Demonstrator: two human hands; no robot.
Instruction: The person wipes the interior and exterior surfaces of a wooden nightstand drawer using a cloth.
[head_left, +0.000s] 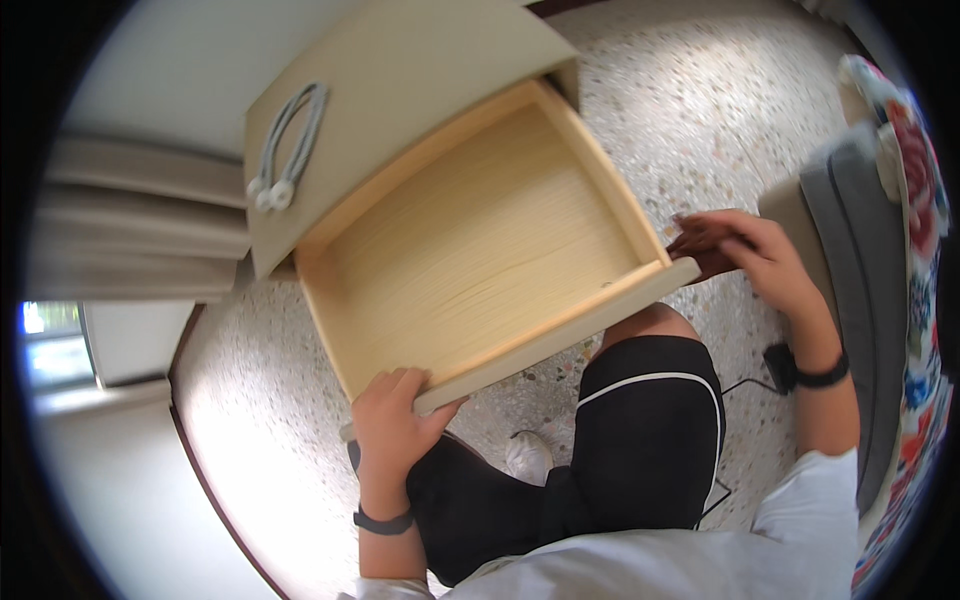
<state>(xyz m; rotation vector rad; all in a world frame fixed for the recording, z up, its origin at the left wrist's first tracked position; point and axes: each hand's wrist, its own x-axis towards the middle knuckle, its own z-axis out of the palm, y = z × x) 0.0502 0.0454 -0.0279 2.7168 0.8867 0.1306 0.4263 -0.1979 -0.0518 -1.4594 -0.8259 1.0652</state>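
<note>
A light wooden drawer (480, 240) is pulled out from a beige cabinet (420, 67), and nothing lies inside apart from a tiny mark near the front panel. My left hand (394, 420) grips the drawer's front panel at its left corner, fingers over the top edge and thumb outside. Just beyond the right front corner, my right hand (765, 255) holds a blurred dark reddish-brown item (705, 251), whose kind I cannot tell. Part of that item is hidden behind the drawer corner.
A looped grey cord with white ends (292, 150) lies on the cabinet top. To the right stands a grey-cushioned seat (862, 262) with a floral cloth (915, 300). A curtain (142, 217) hangs at left. A black cable (750, 382) crosses the speckled floor (247, 390).
</note>
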